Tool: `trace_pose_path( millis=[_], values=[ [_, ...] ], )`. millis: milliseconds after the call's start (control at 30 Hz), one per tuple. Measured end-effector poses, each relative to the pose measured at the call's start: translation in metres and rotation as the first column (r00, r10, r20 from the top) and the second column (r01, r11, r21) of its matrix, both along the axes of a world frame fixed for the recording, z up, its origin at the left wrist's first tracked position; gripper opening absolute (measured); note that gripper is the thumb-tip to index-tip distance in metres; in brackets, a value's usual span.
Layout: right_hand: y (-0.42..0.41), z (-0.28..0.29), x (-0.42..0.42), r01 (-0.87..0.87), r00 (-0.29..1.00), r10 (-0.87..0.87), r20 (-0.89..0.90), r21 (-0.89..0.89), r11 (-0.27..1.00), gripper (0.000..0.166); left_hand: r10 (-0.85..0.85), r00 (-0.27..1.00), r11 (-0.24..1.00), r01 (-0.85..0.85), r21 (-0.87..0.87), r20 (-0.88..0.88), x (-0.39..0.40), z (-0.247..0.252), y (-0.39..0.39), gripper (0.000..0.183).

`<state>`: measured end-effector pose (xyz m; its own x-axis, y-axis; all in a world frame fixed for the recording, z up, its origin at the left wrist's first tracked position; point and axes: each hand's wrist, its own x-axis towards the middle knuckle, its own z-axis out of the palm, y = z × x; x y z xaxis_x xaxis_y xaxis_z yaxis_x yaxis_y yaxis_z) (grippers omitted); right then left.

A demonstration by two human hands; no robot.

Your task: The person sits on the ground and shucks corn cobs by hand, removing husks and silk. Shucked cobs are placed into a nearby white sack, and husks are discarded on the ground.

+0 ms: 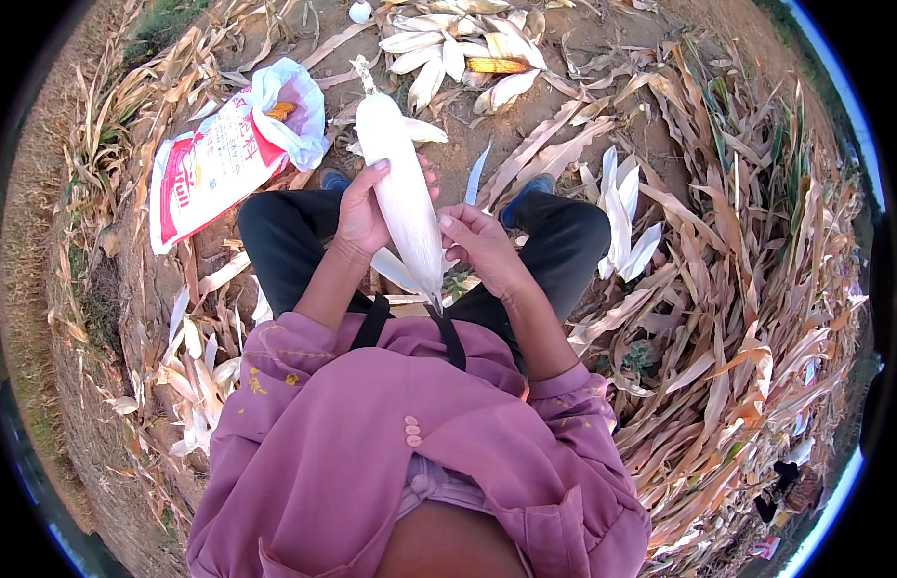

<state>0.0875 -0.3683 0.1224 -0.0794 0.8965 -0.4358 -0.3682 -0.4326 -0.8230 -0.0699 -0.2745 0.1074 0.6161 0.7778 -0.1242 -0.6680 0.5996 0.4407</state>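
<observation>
My left hand (365, 209) is wrapped around an ear of corn (401, 188) in its pale, closed husk. The stalk end points away from me, and the narrow tip points back towards my lap. At the ear's right side, near its lower half, my right hand (477, 242) has its thumb and forefinger pinched together. Whether a shred of husk is between those fingers cannot be made out. No kernels show on this ear. Left of my knees lies a white and red woven sack (217, 159), its mouth turned outward with yellow corn (281, 110) visible inside.
Beyond my feet lies a heap of husked ears (427, 50), where one bare yellow cob (497, 66) shows. Dry corn stalks and leaves (745, 303) cover the ground at right. Loose husks (622, 217) lie beside my right knee, and more husks (203, 390) at left.
</observation>
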Motion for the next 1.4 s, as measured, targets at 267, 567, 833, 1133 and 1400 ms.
trace_pose_path(
  millis=[267, 567, 833, 1133, 1400],
  values=[
    [-0.001, -0.003, 0.003, 0.037, 0.996, -0.039, 0.077, 0.028, 0.999, 0.019, 0.059, 0.979, 0.996, -0.044, 0.084, -0.193, 0.008, -0.004, -0.001, 0.05],
    [-0.012, 0.015, 0.01, -0.192, 0.923, 0.217, 0.317, -0.108, 0.975, 0.028, 0.152, 0.938, 0.987, -0.16, -0.001, -0.313, 0.013, -0.021, 0.004, 0.036],
    [-0.015, 0.001, 0.019, -0.055, 0.997, 0.058, 0.043, -0.068, 0.996, 0.024, 0.008, 0.979, 0.989, -0.038, -0.141, -0.205, 0.011, -0.007, -0.003, 0.044],
    [-0.018, 0.009, 0.017, -0.055, 0.998, 0.056, -0.003, -0.134, 0.989, 0.023, 0.056, 0.996, 0.993, -0.063, -0.104, -0.074, 0.014, -0.017, -0.001, 0.045],
    [-0.018, 0.005, 0.013, -0.03, 0.999, 0.033, 0.034, -0.093, 0.995, 0.021, 0.233, 0.95, 0.96, -0.259, -0.107, -0.208, 0.023, -0.019, -0.001, 0.045]
  ],
)
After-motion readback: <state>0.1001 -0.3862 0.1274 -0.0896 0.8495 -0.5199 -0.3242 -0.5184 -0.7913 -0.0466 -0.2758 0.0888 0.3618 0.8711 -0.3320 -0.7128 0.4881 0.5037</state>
